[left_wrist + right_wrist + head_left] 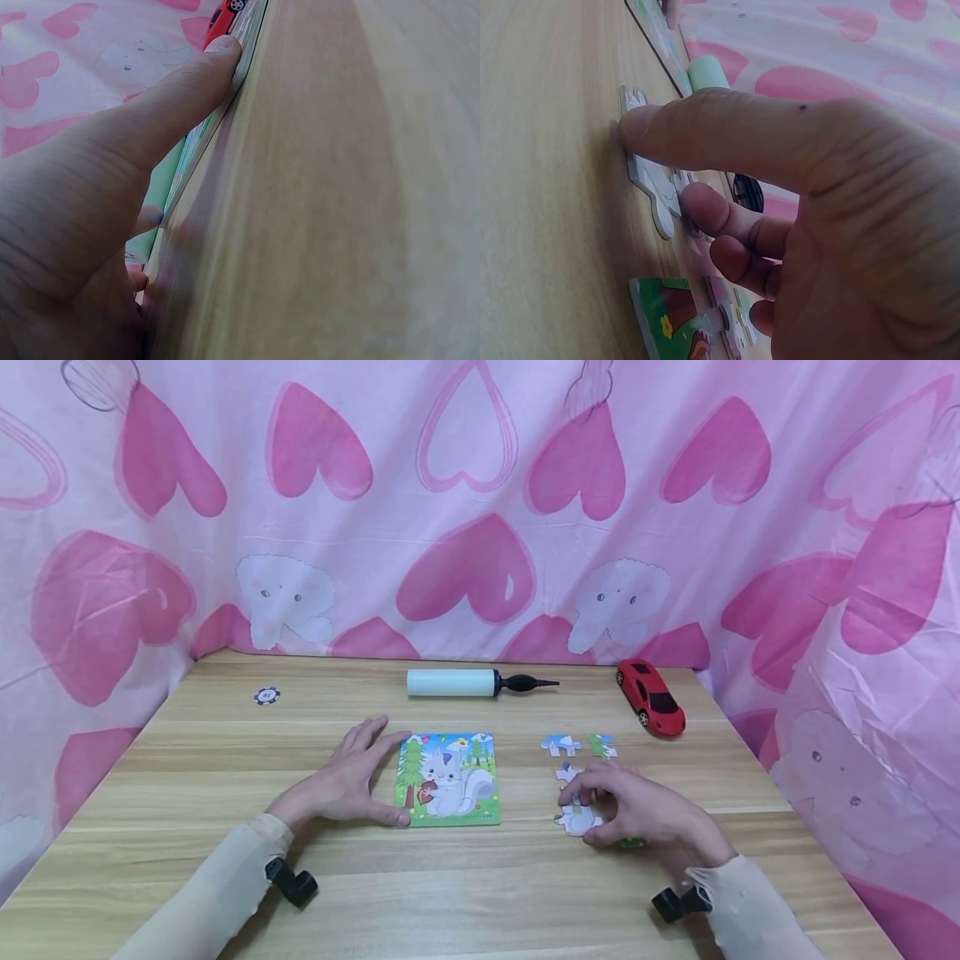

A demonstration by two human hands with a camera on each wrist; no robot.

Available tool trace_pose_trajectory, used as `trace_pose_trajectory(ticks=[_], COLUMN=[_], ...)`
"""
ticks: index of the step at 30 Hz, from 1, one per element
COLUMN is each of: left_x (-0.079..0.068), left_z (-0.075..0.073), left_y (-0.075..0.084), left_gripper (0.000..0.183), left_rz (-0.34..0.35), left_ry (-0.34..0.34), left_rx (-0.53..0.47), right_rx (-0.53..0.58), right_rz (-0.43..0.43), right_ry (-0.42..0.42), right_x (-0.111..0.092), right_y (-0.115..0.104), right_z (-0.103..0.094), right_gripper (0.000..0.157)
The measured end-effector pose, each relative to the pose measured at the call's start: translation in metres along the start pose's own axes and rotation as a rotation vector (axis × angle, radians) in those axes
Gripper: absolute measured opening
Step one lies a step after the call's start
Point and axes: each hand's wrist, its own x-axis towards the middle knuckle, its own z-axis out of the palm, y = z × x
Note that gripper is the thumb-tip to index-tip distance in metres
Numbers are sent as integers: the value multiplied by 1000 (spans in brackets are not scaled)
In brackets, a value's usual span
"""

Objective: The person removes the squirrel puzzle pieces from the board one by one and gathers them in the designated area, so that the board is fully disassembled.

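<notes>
A squirrel picture puzzle board [450, 781] lies flat on the table. My left hand [345, 781] rests along its left side, fingers spread, thumb by the lower corner and index finger by the upper one. In the left wrist view the thumb [187, 90] lies straight along the board's edge. To the right, my right hand [633, 806] pinches a white puzzle piece [651, 184] between thumb and fingers, low at the table. Other loose pieces lie around it, including a blue-and-white piece [561, 744] and a green-and-white piece [602, 746]; some are partly hidden beneath the hand.
A pale blue hand pump [452, 682] with a black nozzle lies behind the puzzle board. At the back right stands a red toy car [650, 697]. A poker chip [267, 696] is at the back left. Pink heart-patterned cloth [465, 568] encloses the wooden table [435, 893].
</notes>
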Motion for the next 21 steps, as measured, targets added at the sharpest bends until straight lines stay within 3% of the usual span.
trace_pose_trajectory(ticks=[12,17,21], left_x=[1,1,0], left_z=[0,0,0], left_y=[-1,-1,-1], left_gripper=[133,133,133], left_rz=[6,12,14], left_ry=[3,3,3], left_rx=[2,-1,-1], right_rx=[48,86,84], right_rz=[-4,-25,-11], right_ry=[-3,58,145], right_x=[-3,-6,-7], right_y=[-3,-4,-5], right_z=[-5,-8,-11], right_gripper=[42,38,43])
